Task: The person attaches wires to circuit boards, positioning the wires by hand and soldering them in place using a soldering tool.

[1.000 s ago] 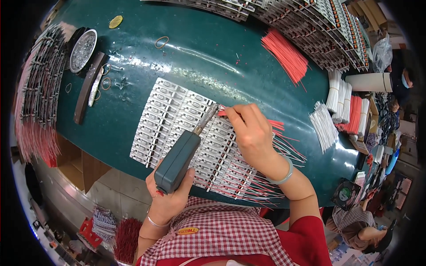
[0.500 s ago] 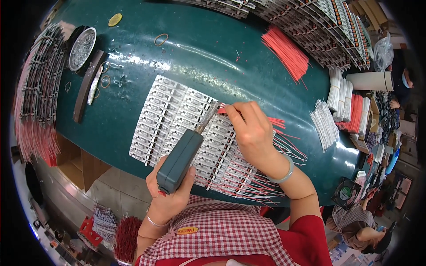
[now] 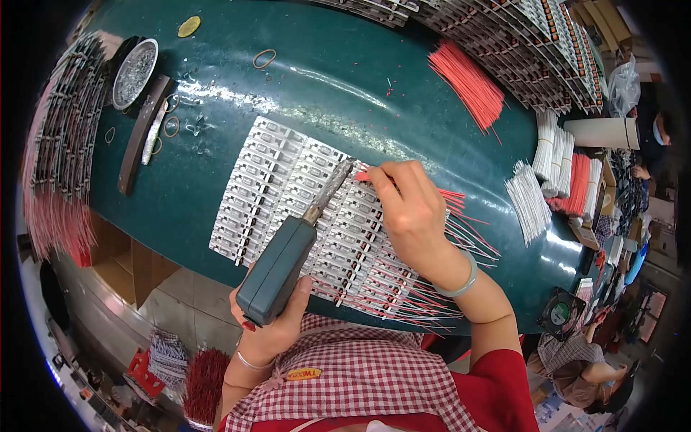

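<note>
My left hand [image 3: 277, 324] is closed around the dark green grip of a soldering gun [image 3: 277, 266]. Its long metal barrel points up and to the right, the tip at the upper edge of a panel of white plastic parts [image 3: 248, 187] laid out in rows. Close to that tip, my right hand [image 3: 414, 212] pinches a small bunch of red wires [image 3: 363, 176], whose ends poke out left of the fingertips. Their tails [image 3: 453, 196] come out on the hand's other side. Red and white wires [image 3: 421, 299] run off the panel's lower right part.
Loose bundles of red wires [image 3: 471, 86] and white wires [image 3: 527, 201] lie on the green table [image 3: 194, 237]. Stacked wired panels stand left [image 3: 65, 137] and far right [image 3: 504, 43]. A bowl of metal bits [image 3: 135, 74], a dark bar [image 3: 144, 137] and rubber bands [image 3: 264, 59] lie left and far.
The soldering gun has drawn back slightly down and left, its tip now a little apart from the red wires. My right hand has shifted slightly right, still pinching them.
</note>
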Demonstrator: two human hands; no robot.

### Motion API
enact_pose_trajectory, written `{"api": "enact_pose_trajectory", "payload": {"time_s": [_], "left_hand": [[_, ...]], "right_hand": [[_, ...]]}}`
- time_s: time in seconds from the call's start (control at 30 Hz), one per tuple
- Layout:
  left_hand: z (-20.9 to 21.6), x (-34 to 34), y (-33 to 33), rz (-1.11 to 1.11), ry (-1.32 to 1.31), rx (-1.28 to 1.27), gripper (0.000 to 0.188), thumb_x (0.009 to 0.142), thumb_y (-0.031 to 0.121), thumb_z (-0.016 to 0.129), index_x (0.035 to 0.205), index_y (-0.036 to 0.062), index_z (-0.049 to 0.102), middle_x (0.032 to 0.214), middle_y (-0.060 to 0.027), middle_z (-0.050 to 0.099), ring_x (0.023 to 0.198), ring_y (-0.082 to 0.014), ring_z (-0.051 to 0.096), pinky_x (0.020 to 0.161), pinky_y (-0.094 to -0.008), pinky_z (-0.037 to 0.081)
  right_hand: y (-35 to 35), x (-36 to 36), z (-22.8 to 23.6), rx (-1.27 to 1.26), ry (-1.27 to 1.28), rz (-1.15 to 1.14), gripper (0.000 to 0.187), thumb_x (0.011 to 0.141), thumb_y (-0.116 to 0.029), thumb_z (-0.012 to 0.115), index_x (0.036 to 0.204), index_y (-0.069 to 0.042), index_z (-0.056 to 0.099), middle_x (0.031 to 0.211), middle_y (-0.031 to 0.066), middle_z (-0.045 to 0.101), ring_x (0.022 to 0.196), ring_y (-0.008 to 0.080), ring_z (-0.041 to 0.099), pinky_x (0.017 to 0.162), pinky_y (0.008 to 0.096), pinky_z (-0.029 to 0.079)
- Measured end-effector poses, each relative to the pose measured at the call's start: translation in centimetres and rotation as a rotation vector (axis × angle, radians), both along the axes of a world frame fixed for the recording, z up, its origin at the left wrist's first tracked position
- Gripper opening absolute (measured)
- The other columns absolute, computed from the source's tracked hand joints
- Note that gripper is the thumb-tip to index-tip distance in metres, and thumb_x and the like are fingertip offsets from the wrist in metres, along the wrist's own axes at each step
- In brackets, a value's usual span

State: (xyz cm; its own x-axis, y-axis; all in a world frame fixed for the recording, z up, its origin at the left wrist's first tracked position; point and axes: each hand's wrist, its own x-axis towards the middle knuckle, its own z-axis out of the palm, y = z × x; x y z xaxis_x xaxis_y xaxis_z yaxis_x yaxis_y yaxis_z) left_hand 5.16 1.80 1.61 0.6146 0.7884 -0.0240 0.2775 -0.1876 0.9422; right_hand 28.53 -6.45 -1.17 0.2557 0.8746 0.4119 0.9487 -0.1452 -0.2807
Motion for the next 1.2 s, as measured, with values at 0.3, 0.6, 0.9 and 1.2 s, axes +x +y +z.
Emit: {"api": "enact_pose_trajectory", "payload": {"time_s": [0.3, 0.6, 0.9, 1.2], "left_hand": [[0.4, -0.3, 0.0, -0.036, 0.022, -0.035, 0.021, 0.083, 0.0, 0.078, 0.102, -0.0058, 0.071, 0.089, -0.0108, 0.07, 0.071, -0.0155, 0.066, 0.062, -0.0284, 0.053], [0.2, 0.0, 0.0, -0.051, 0.003, -0.019, 0.021, 0.082, -0.001, 0.077, 0.102, -0.0052, 0.07, 0.09, -0.0095, 0.069, 0.071, -0.0143, 0.064, 0.062, -0.0272, 0.051], [1.2, 0.5, 0.1, -0.034, 0.095, -0.026, 0.018, 0.082, -0.001, 0.078, 0.097, -0.0048, 0.07, 0.083, -0.0071, 0.068, 0.065, -0.0128, 0.062, 0.06, -0.026, 0.05], [-0.9, -2.3, -1.1, 0.051, 0.094, 0.012, 0.022, 0.08, 0.006, 0.08, 0.099, -0.0028, 0.072, 0.084, -0.012, 0.071, 0.067, -0.0226, 0.07, 0.061, -0.0308, 0.054]], "right_hand": [[-0.3, -0.7, -0.1, 0.031, 0.005, 0.045, 0.038, 0.068, 0.0, 0.067, 0.105, 0.009, 0.066, 0.099, 0.0141, 0.062, 0.086, 0.0281, 0.06, 0.069, 0.0367, 0.052], [-0.2, -0.9, 0.0, 0.019, 0.001, 0.047, 0.036, 0.069, 0.0, 0.068, 0.104, 0.009, 0.067, 0.097, 0.0143, 0.062, 0.086, 0.0274, 0.06, 0.068, 0.0363, 0.052], [-0.1, -1.1, 0.2, 0.008, 0.019, 0.022, 0.038, 0.069, 0.002, 0.067, 0.107, 0.006, 0.069, 0.096, 0.0131, 0.064, 0.084, 0.0273, 0.061, 0.067, 0.0359, 0.052], [-0.1, -1.3, 0.3, -0.007, 0.008, 0.014, 0.038, 0.069, 0.003, 0.066, 0.106, 0.006, 0.068, 0.096, 0.0134, 0.065, 0.084, 0.0278, 0.061, 0.068, 0.0367, 0.053]]}}
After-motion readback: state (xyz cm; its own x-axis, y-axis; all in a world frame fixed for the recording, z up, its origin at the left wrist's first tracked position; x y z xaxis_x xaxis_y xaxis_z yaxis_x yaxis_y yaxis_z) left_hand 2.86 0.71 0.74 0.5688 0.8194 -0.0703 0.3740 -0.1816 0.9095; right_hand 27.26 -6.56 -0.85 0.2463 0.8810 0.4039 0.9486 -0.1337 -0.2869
